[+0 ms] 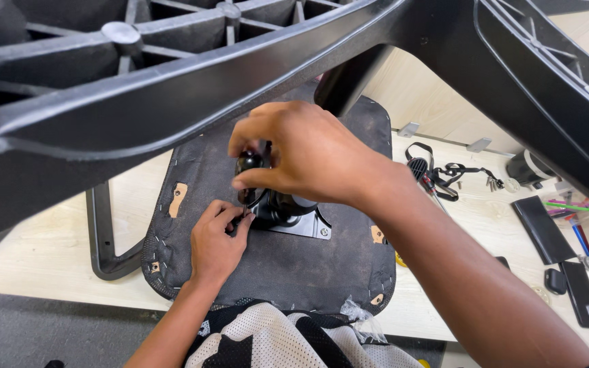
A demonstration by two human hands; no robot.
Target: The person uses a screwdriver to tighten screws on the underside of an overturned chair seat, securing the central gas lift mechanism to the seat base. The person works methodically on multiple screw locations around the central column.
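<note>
The right hand (308, 160) is curling its fingers around the black knob (248, 163), the left hand (216, 238) is pinching just below it.

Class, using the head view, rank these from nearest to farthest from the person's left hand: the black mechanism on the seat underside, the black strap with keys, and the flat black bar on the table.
1. Black mechanism: touching the left hand, at the seat's centre.
2. Black strap with keys: on the table, right of the seat.
3. Flat black bar: farther right on the table.
</note>
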